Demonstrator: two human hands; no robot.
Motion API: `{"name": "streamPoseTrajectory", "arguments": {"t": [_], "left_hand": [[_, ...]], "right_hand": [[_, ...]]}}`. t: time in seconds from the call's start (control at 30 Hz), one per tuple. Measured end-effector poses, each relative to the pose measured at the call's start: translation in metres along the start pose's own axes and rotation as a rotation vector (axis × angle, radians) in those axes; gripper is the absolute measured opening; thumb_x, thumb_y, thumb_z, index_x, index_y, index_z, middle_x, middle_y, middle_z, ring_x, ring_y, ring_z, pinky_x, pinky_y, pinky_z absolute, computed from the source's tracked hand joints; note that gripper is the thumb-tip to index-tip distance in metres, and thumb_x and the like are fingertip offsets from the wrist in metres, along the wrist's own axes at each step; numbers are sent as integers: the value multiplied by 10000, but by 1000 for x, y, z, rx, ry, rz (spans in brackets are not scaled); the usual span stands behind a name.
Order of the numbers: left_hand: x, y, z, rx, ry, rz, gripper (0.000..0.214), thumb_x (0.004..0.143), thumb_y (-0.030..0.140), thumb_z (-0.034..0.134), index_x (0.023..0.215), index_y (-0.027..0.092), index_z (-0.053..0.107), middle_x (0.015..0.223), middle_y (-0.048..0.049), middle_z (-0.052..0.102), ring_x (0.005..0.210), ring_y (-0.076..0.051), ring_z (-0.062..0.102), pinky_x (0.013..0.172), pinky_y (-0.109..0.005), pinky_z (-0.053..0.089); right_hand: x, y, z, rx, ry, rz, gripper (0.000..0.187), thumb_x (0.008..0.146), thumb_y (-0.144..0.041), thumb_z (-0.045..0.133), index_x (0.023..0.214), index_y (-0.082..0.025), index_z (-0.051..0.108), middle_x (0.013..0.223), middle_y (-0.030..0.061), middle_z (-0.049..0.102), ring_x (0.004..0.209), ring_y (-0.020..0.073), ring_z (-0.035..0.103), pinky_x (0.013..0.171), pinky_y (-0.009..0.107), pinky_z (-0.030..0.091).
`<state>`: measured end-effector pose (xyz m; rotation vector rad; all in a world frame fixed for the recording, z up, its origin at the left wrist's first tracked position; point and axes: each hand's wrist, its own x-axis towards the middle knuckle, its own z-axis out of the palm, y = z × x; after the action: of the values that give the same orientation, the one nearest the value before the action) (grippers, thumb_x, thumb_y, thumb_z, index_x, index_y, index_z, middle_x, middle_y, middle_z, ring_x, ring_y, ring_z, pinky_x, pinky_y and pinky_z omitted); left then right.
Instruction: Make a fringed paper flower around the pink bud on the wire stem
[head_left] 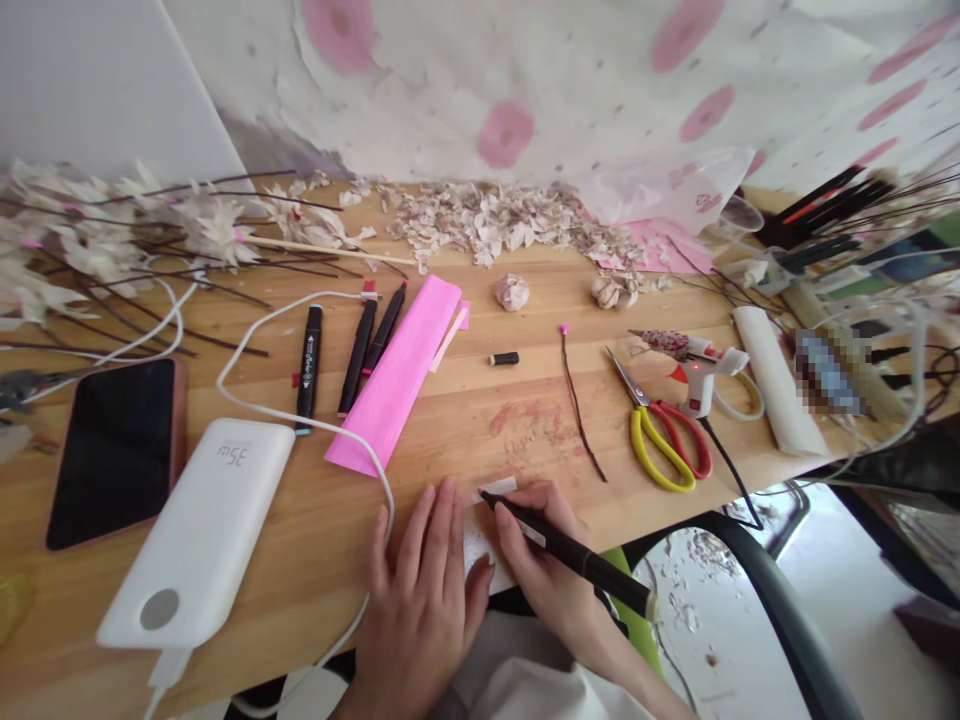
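My right hand [551, 560] grips a black marker pen [577, 553], its tip touching a small whitish strip [501, 488] at the table's front edge. Flat on the table beside it lies my left hand [424, 580], fingers stretched out, next to a pale paper sheet [480, 550] partly hidden by both hands. The marker's black cap [504, 358] sits apart in the middle of the table. A folded strip of pink crepe paper [401, 370] lies beyond my left hand. To the right is a dark twig [576, 405] with a pink tip.
Yellow-and-red scissors [664, 440] and a hot glue gun [694, 365] lie at right. At left are a white power bank [202, 530], a phone [116, 450], a cable and several markers. Dried petals [487, 220] heap along the back; pale flowers on stems [217, 230] lie far left.
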<state>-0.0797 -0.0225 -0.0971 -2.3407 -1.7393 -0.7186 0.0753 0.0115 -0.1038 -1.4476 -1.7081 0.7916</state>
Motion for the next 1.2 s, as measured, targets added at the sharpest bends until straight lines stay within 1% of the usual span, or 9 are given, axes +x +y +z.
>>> {"name": "streamPoseTrajectory", "arguments": {"t": [0.13, 0.3, 0.43, 0.6, 0.77, 0.83, 1.03, 1.1, 1.2], "left_hand": [[1, -1, -1, 7, 1, 8, 474, 1009, 314, 517, 1249, -64, 674, 1294, -214, 731, 1195, -324, 619, 1282, -523, 83], [-1, 1, 1, -8, -1, -1, 478, 1015, 312, 499, 1245, -70, 674, 1298, -219, 727, 1195, -330, 626, 1280, -536, 90], [-1, 2, 1, -16, -4, -21, 481, 1016, 318, 500, 1242, -66, 679, 1310, -217, 721, 1200, -331, 631, 1283, -529, 84], [1, 2, 0, 1, -5, 9, 465, 1011, 292, 496, 1221, -76, 687, 1299, -220, 726, 1178, -330, 641, 1285, -530, 63], [-3, -1, 2, 26, -14, 30, 495, 1001, 318, 529, 1285, -68, 650, 1335, -225, 705, 1211, -330, 628, 1284, -551, 64], [-5, -2, 2, 31, -20, 38, 509, 996, 331, 544, 1303, -64, 639, 1354, -225, 693, 1223, -333, 623, 1283, -561, 62], [-5, -2, 3, 35, -36, 32, 509, 990, 321, 548, 1313, -64, 628, 1360, -219, 692, 1214, -327, 638, 1287, -560, 47], [-5, -2, 3, 35, -29, 36, 506, 988, 319, 550, 1305, -65, 633, 1352, -223, 696, 1210, -329, 642, 1286, -560, 51], [-6, -3, 3, 33, -35, 45, 507, 983, 322, 558, 1307, -61, 632, 1355, -224, 693, 1215, -333, 640, 1284, -564, 59]], "right_hand": [[0, 3, 1, -2, 3, -3, 39, 971, -246, 641, 971, -277, 617, 843, 6, 667, 760, 203, 654, 696, 357, 552], [0, 2, 1, -3, 52, 23, 23, 1004, -255, 603, 992, -273, 593, 850, 11, 648, 742, 191, 638, 660, 333, 547], [0, 2, 0, -3, 26, 4, 33, 975, -262, 636, 967, -277, 608, 841, 4, 657, 762, 199, 647, 678, 339, 551], [-1, 5, -3, -27, 91, 47, 45, 1013, -274, 603, 973, -262, 585, 837, 9, 627, 734, 192, 620, 656, 333, 539], [0, 4, -2, -13, 37, 4, 33, 975, -294, 633, 957, -268, 622, 838, 10, 650, 757, 201, 637, 675, 337, 553], [0, 5, -3, -23, 35, 15, 34, 971, -293, 637, 951, -268, 627, 840, 14, 656, 764, 207, 642, 671, 335, 547], [-1, 11, -11, -64, 141, 92, 83, 1020, -319, 591, 961, -261, 583, 836, 18, 631, 715, 204, 610, 609, 316, 508], [-2, 10, -11, -59, 133, 86, 82, 1018, -330, 598, 971, -265, 586, 843, 18, 633, 720, 205, 613, 622, 323, 514], [-2, 6, -8, -41, 75, 65, 76, 993, -344, 634, 978, -273, 612, 843, 15, 651, 739, 211, 632, 634, 328, 527]]}}
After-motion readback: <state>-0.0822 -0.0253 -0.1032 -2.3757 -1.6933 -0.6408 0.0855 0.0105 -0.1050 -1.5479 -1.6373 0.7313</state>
